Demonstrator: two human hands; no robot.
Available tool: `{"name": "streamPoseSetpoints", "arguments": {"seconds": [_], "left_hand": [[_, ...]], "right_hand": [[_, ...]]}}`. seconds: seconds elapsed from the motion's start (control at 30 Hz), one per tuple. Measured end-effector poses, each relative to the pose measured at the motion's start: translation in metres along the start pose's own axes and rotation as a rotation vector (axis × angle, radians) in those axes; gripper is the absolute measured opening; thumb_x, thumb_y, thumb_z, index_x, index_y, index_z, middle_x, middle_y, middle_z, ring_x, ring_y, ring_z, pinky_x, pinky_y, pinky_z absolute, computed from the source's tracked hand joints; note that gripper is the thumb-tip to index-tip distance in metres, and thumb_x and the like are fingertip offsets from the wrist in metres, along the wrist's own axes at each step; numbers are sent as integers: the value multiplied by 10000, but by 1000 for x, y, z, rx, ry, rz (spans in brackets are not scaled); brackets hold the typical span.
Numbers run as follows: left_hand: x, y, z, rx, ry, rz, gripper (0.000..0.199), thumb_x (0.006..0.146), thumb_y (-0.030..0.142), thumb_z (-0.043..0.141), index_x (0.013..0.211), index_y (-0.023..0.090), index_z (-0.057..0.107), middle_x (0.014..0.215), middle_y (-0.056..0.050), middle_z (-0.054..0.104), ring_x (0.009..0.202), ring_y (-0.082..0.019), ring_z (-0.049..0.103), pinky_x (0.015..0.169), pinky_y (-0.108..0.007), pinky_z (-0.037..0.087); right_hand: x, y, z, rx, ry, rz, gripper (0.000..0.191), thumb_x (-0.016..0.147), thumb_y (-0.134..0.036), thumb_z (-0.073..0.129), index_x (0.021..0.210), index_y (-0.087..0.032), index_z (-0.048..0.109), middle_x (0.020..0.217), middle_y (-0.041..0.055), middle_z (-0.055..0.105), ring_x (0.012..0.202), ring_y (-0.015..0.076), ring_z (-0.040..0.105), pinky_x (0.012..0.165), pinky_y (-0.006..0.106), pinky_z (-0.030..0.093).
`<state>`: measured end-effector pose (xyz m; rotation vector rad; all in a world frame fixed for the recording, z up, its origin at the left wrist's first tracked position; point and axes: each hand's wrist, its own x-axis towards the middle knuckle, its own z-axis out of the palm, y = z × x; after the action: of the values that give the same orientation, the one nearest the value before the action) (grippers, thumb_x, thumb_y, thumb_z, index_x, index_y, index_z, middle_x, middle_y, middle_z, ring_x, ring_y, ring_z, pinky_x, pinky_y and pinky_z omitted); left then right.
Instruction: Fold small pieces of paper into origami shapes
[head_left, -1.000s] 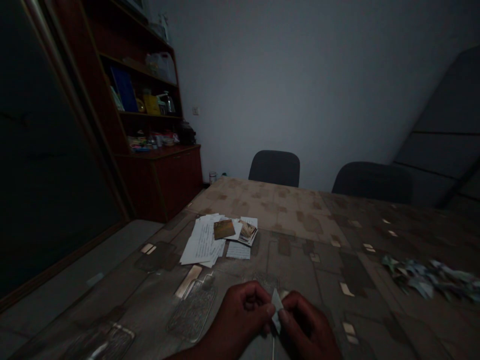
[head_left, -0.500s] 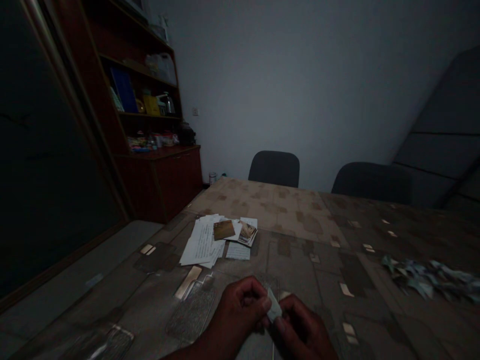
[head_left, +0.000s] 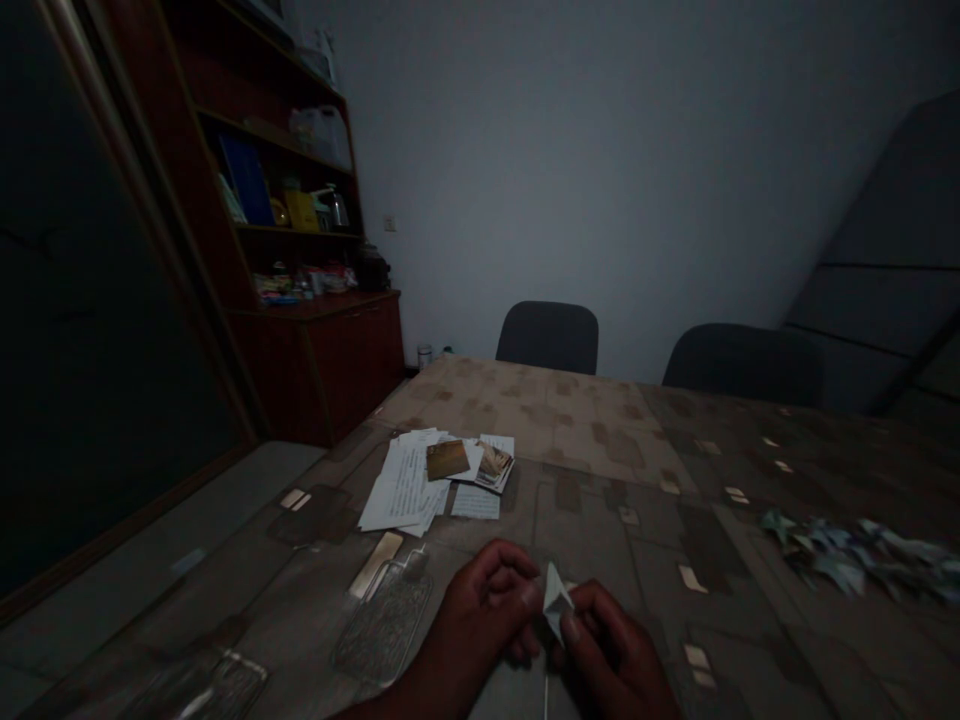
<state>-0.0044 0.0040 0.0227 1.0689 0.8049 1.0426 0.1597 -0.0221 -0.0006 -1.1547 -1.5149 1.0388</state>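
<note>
Now the folded paper piece (head_left: 556, 598) stands with its point upward, its pale facets spread, whereas half a second ago it lay as a flatter, tilted strip between the thumbs of both hands. The right hand (head_left: 615, 635) has its thumb and forefinger pinched on the paper's lower right edge. The left hand (head_left: 491, 610) has drawn a little away from it: its fingers are loosely curled just beside the paper's left edge, and whether a fingertip still touches I cannot tell. To judge by this, the right fingers now carry the piece alone or nearly so, and the small paper is being turned or opened in the hands rather than pressed flat; it remains a handheld job, clear of the patterned tablecloth (head_left: 600, 520).

Nothing else near the fingers has shifted. Beyond the left fingertips lie the printed sheets (head_left: 394, 495), with a brown picture card (head_left: 448, 459) and a second picture card (head_left: 495, 465) on top. Well off to the right of the right fingers, a heap of crumpled or folded papers (head_left: 844, 570) rests on the cloth, too dim to make out singly.
</note>
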Motion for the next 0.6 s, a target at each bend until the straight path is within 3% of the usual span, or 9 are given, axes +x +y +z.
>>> {"name": "streamPoseSetpoints", "arguments": {"seconds": [0.2, 0.37, 0.6], "left_hand": [[1, -3, 0, 85, -18, 58, 271, 685, 247, 758, 821, 179, 534, 700, 30, 581, 540, -79, 514, 503, -185, 400], [-1, 4, 4, 53, 2, 45, 215, 726, 224, 693, 825, 189, 505, 691, 38, 566, 533, -92, 529, 513, -209, 427], [-6, 6, 3, 202, -12, 55, 67, 765, 152, 590, 817, 166, 552, 595, 51, 544, 541, -117, 566, 551, -228, 425]], "right_hand": [[-1, 10, 6, 46, 12, -4, 411, 893, -574, 493, 759, -196, 583, 614, 14, 634, 580, 163, 565, 556, 246, 401], [0, 15, 8, 22, 18, -3, 433, 880, -600, 492, 797, -188, 600, 625, 28, 650, 576, 166, 563, 555, 255, 403], [0, 3, 4, 9, 31, 33, 407, 874, -583, 524, 820, -189, 611, 649, 17, 645, 597, 169, 576, 563, 253, 406]]}}
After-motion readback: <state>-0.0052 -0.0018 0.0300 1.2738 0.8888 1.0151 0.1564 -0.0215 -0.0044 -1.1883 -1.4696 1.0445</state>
